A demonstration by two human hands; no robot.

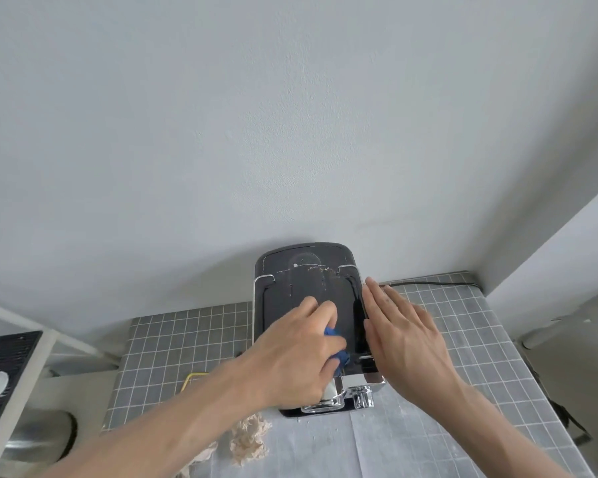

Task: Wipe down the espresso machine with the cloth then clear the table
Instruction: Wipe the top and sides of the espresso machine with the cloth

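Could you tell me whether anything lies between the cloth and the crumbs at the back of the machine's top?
Nothing visible does. The left hand grips the blue cloth on the espresso machine's top; bare dark surface runs from there to the crumbs. The right hand rests along the right edge.

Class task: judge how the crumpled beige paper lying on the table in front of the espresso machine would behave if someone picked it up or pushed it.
The crumpled paper looks thin and creased, so it is probably very light and floppy. Its ragged edges suggest that it may tear or shed bits if gripped. Pushed across the table, it would likely slide or bunch up rather than roll.
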